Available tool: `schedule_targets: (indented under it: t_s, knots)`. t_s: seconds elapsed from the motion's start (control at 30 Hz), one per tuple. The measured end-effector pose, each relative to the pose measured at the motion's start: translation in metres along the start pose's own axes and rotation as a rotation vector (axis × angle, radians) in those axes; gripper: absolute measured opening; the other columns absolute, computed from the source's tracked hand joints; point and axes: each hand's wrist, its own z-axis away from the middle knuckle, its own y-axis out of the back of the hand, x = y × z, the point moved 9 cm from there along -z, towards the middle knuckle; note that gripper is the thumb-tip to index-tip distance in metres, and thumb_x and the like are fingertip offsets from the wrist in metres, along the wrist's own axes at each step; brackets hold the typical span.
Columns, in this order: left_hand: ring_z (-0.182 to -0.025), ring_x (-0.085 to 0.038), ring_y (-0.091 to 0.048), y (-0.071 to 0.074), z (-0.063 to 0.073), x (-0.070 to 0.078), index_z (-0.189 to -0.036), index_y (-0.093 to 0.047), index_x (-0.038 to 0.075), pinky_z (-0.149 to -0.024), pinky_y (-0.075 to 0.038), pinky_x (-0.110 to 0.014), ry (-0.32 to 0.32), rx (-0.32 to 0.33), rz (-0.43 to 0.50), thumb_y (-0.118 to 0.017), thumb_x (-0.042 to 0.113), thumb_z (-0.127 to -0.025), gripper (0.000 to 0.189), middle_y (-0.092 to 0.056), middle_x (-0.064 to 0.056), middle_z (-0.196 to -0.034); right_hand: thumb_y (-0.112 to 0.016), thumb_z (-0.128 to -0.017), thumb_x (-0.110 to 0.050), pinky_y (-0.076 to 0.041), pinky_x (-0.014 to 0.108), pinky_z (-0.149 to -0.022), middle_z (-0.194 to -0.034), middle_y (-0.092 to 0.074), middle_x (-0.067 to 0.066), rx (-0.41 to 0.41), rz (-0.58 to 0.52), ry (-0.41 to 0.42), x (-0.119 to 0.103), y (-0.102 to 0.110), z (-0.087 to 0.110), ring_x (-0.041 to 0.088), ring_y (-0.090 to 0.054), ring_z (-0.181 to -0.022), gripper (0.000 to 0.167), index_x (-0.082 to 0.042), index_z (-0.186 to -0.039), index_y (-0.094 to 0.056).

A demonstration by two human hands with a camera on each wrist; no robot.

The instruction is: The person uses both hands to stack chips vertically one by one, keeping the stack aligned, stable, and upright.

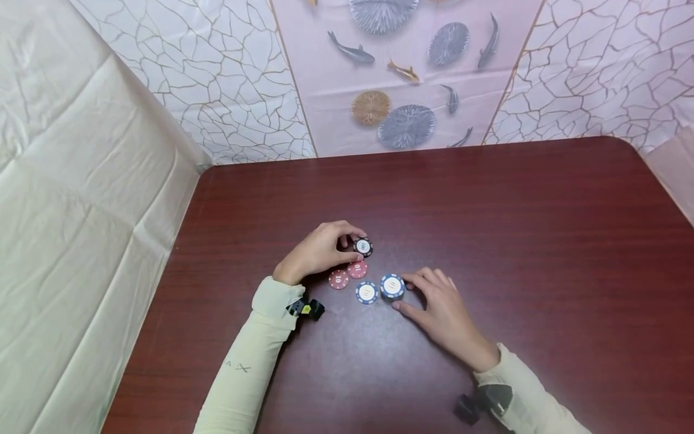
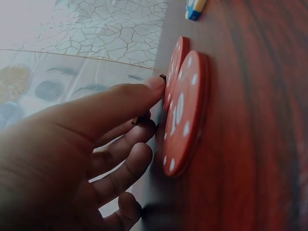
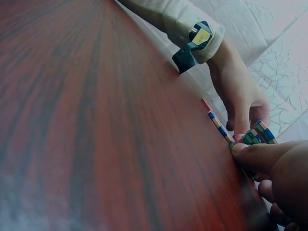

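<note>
My left hand (image 1: 320,248) pinches a black poker chip (image 1: 363,246) marked 100 between thumb and fingers. Just below it, two red poker chips (image 1: 338,279) marked 10 lie flat, side by side; in the left wrist view the nearer red chip (image 2: 185,118) partly covers the other. Thumb and index finger of my right hand (image 1: 444,310) hold the sides of a short stack of poker chips (image 1: 393,286) with a blue and white one on top. Green edges show lower in that stack (image 3: 252,138). A single blue and white chip (image 1: 367,292) lies flat left of the stack.
The chips are on a dark red-brown wooden table (image 1: 515,211). Behind it hangs a patterned cloth (image 1: 401,78) with fish and round motifs, and a pale draped sheet (image 1: 81,241) runs along the left edge. Both wrists wear small black cameras.
</note>
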Motion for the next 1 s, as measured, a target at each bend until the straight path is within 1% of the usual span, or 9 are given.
schedule_targets:
  t_s: [0.13, 0.23, 0.43, 0.57, 0.63, 0.73, 0.83, 0.9, 1.0]
  knots:
    - [-0.090, -0.010, -0.061, 0.003, 0.000, -0.002, -0.118, -0.076, 0.015, -0.081, -0.052, -0.028, 0.006, 0.013, 0.002, -0.087, 0.025, -0.088, 0.033, -0.068, 0.006, -0.100, -0.090, -0.084, -0.025, -0.041, 0.043, -0.085, -0.108, -0.068, 0.003, 0.000, -0.004, 0.001, 0.001, 0.001, -0.001, 0.020, -0.055, -0.097, 0.049, -0.008, -0.127, -0.074]
    - [-0.090, -0.010, -0.060, 0.005, 0.000, -0.001, -0.114, -0.076, 0.017, -0.082, -0.052, -0.029, -0.017, 0.023, 0.036, -0.089, 0.027, -0.087, 0.032, -0.068, 0.007, -0.098, -0.091, -0.084, -0.025, -0.041, 0.043, -0.086, -0.108, -0.068, 0.003, 0.002, -0.006, 0.005, 0.001, 0.002, -0.002, 0.020, -0.055, -0.096, 0.050, -0.008, -0.127, -0.074]
    - [-0.093, -0.011, -0.059, 0.010, 0.003, 0.012, -0.113, -0.074, 0.021, -0.085, -0.051, -0.030, -0.115, 0.033, 0.134, -0.090, 0.028, -0.085, 0.033, -0.066, 0.008, -0.101, -0.091, -0.083, -0.025, -0.043, 0.045, -0.088, -0.109, -0.069, 0.003, 0.005, -0.007, 0.010, 0.002, 0.004, -0.003, 0.021, -0.056, -0.097, 0.051, -0.007, -0.128, -0.073]
    - [-0.095, -0.010, -0.057, 0.009, 0.007, 0.024, -0.113, -0.073, 0.028, -0.086, -0.048, -0.031, -0.185, 0.031, 0.184, -0.091, 0.033, -0.084, 0.034, -0.063, 0.008, -0.098, -0.090, -0.084, -0.025, -0.044, 0.045, -0.089, -0.109, -0.069, 0.003, -0.006, -0.011, 0.006, 0.002, 0.003, -0.002, 0.021, -0.057, -0.098, 0.051, -0.006, -0.128, -0.073]
    - [-0.097, -0.010, -0.056, 0.007, 0.010, 0.030, -0.114, -0.073, 0.030, -0.087, -0.048, -0.032, -0.207, 0.017, 0.197, -0.090, 0.035, -0.085, 0.034, -0.062, 0.009, -0.098, -0.090, -0.084, -0.024, -0.044, 0.045, -0.090, -0.109, -0.069, 0.003, -0.012, -0.013, 0.002, 0.002, 0.002, -0.001, 0.021, -0.057, -0.098, 0.050, -0.007, -0.128, -0.073]
    - [-0.099, -0.009, -0.056, 0.004, 0.012, 0.042, -0.116, -0.074, 0.031, -0.089, -0.048, -0.033, -0.234, -0.019, 0.196, -0.089, 0.034, -0.086, 0.033, -0.063, 0.011, -0.100, -0.090, -0.084, -0.024, -0.043, 0.045, -0.089, -0.109, -0.069, 0.002, -0.016, -0.016, 0.001, 0.002, 0.001, 0.000, 0.020, -0.057, -0.098, 0.050, -0.007, -0.128, -0.073]
    - [-0.101, -0.009, -0.055, -0.001, 0.012, 0.054, -0.118, -0.075, 0.028, -0.091, -0.048, -0.033, -0.260, -0.060, 0.168, -0.087, 0.029, -0.087, 0.034, -0.065, 0.013, -0.103, -0.090, -0.084, -0.024, -0.043, 0.044, -0.088, -0.109, -0.068, 0.002, -0.012, -0.017, 0.008, 0.002, 0.001, 0.001, 0.020, -0.056, -0.097, 0.049, -0.007, -0.127, -0.073]
    - [-0.102, -0.008, -0.055, -0.004, 0.012, 0.062, -0.118, -0.075, 0.026, -0.092, -0.048, -0.032, -0.276, -0.083, 0.133, -0.087, 0.026, -0.086, 0.034, -0.065, 0.014, -0.104, -0.090, -0.085, -0.025, -0.043, 0.043, -0.087, -0.109, -0.068, 0.003, -0.010, -0.018, 0.013, 0.002, 0.001, 0.001, 0.020, -0.055, -0.097, 0.050, -0.007, -0.128, -0.073]
    - [-0.101, -0.007, -0.055, -0.008, 0.013, 0.070, -0.116, -0.075, 0.025, -0.091, -0.048, -0.031, -0.291, -0.111, 0.054, -0.087, 0.027, -0.085, 0.034, -0.063, 0.014, -0.102, -0.089, -0.085, -0.025, -0.042, 0.043, -0.087, -0.110, -0.068, 0.003, -0.011, -0.018, 0.017, 0.002, 0.002, 0.000, 0.020, -0.055, -0.097, 0.050, -0.007, -0.129, -0.072]
